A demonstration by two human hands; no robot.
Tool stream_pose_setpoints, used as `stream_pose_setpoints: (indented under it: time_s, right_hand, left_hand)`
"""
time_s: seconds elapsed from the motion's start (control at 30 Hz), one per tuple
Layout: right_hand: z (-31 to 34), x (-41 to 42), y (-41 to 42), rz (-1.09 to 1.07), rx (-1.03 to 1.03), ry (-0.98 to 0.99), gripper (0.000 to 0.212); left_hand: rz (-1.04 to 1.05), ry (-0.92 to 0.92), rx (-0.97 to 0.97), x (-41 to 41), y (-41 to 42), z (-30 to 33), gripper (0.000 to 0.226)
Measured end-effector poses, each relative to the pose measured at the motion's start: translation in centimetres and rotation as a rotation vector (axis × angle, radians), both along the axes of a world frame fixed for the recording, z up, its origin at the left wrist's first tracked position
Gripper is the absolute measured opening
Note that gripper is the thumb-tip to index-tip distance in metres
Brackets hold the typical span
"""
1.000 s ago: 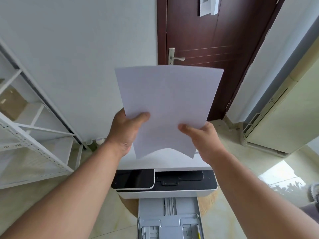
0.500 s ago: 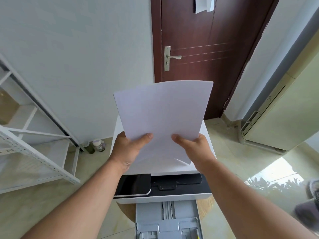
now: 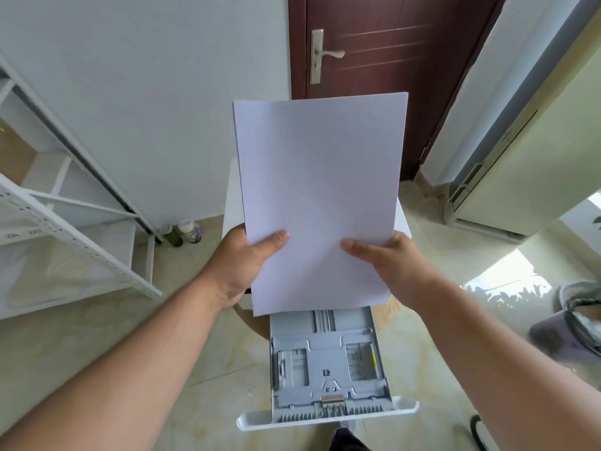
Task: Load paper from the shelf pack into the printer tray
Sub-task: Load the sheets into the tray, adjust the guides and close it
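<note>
Down comes the paper stack, flattened out now, lower edge over the back of the open printer tray; left hand and right hand pinch its bottom corners, thumbs on top, above the printer

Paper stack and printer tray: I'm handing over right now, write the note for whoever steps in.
Left hand: grips the paper stack at its lower left, thumb on top.
Right hand: grips the stack's lower right, thumb on top.
Paper stack: held in the air, flat and squared, above the printer; its near edge overlaps the back of the tray.
Printer tray: pulled out towards the person, no paper in it, guides visible.
Done: paper fetched, tray open.
Left: lower the stack into the tray between the guides, let go, push the tray in.
</note>
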State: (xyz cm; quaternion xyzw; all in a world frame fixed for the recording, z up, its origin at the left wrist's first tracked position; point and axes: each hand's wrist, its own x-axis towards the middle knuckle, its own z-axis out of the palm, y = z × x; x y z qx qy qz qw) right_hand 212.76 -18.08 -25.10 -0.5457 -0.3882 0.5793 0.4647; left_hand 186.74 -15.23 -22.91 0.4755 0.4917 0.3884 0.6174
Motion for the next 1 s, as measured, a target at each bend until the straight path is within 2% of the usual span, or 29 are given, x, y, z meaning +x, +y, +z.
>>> stream_pose_setpoints:
  time_s: [0.13,0.33,0.57,0.77,0.9,1.0]
  right_hand:
    - [-1.7,-1.6,-4.6,-0.065,-0.084,0.059,0.041]
    - [-4.9,-1.5,-12.8,-0.085,-0.321,-0.041,0.030]
    - [-8.8,-0.3,-21.7,-0.199,-0.602,-0.103,0.030]
    - [-12.0,-0.2,-24.0,-0.213,-0.738,-0.135,0.023]
    - [-13.1,-0.6,-23.5,-0.141,-0.749,-0.152,0.041]
    - [-13.8,-0.8,-23.1,-0.134,-0.755,-0.158,0.046]
  left_hand:
    - [0.003,0.011,-0.079,-0.6,-4.8,-3.7,0.029]
    - [-0.027,0.098,-0.142,-0.2,-11.6,-8.3,0.016]
    - [-0.137,0.114,-0.388,1.3,-18.2,-13.4,0.022]
    - [-0.160,0.141,-0.549,1.5,-21.0,-17.5,0.044]
    - [-0.127,0.115,-0.681,1.3,-21.1,-19.1,0.030]
    - [-0.117,0.103,-0.729,1.2,-20.9,-19.9,0.025]
